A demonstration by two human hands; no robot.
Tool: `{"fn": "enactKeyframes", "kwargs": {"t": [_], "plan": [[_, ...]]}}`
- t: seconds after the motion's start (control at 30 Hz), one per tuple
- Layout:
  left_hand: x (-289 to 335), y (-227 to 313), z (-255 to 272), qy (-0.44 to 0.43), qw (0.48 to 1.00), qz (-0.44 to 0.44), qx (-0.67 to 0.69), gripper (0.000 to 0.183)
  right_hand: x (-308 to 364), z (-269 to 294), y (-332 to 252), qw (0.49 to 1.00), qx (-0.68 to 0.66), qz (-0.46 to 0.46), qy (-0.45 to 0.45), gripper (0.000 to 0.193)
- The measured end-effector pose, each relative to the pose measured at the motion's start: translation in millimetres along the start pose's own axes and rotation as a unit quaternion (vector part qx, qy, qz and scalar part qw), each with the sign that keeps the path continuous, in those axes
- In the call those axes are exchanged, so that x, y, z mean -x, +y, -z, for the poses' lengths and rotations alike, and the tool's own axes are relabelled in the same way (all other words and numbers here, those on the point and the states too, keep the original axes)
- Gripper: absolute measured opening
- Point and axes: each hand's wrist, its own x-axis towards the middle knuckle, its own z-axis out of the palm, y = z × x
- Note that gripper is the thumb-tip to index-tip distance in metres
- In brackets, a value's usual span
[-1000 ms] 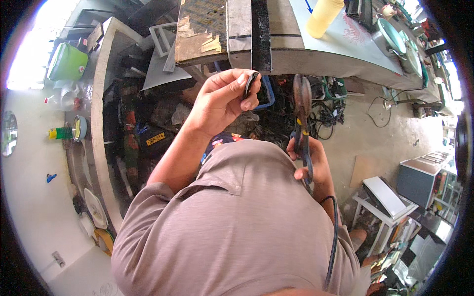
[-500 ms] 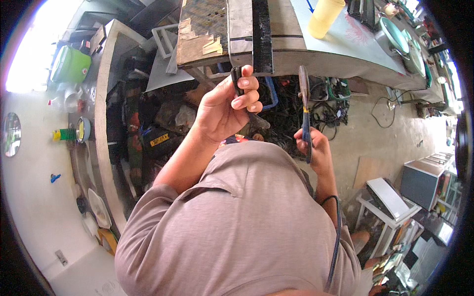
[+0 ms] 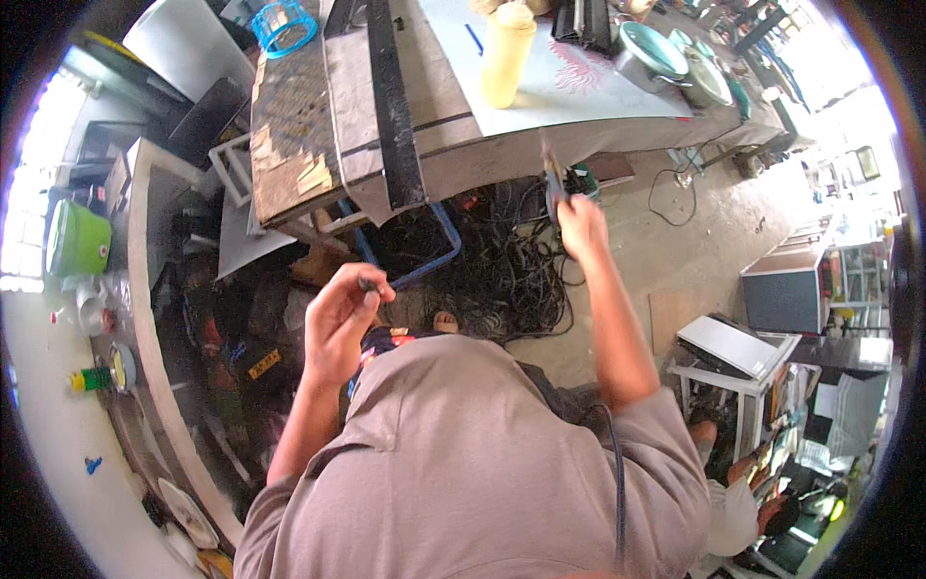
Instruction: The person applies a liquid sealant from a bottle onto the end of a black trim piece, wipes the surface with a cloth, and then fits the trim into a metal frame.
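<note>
My left hand (image 3: pixel 336 323) is raised in front of my body at the left. Its fingers are closed round a short black piece (image 3: pixel 367 285), whose end pokes out between thumb and fingers. My right hand (image 3: pixel 583 229) is stretched forward near the bench front. It grips a plier-like hand tool (image 3: pixel 553 183) with dark blue and yellow handles, its head pointing away from me. Motion blurs that tool, so I cannot tell whether its jaws are apart. Between the hands, below, lies a heap of tangled black cables (image 3: pixel 516 261).
A workbench (image 3: pixel 473 154) crosses the front, bearing a black strip (image 3: pixel 389 106), a yellow cylinder (image 3: pixel 506 58), a blue basket (image 3: pixel 285 29) and a lidded pot (image 3: pixel 651 53). A blue metal frame (image 3: pixel 446 232) stands under it. At right is a white stand (image 3: pixel 748 381); at left, a green container (image 3: pixel 79 239).
My left hand has moved down and left with the black piece. My right arm has reached forward with the tool. The view has shifted, showing more of the bench top and the cable heap.
</note>
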Motion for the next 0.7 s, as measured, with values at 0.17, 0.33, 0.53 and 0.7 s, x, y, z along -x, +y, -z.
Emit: {"fn": "enactKeyframes", "kwargs": {"t": [0.17, 0.33, 0.53, 0.7], "plan": [[16, -11, -12, -0.005, 0.986, -0.019, -0.166, 0.016, -122, 31, -9, 0.971, 0.064, 0.12, 0.195, 0.047], [37, -10, -10, 0.093, 0.994, 0.021, -0.05, 0.018, -88, 0, -51, 0.967, -0.185, 0.119, 0.126, 0.046], [51, 4, 5, 0.079, 0.961, -0.008, -0.265, 0.039, -103, -34, -79, 0.966, -0.204, 0.119, 0.102, 0.082], [51, 25, 7, 0.088, 0.941, -0.029, -0.325, 0.036, -177, -62, -108, 0.961, -0.162, 0.112, 0.195, 0.131]]}}
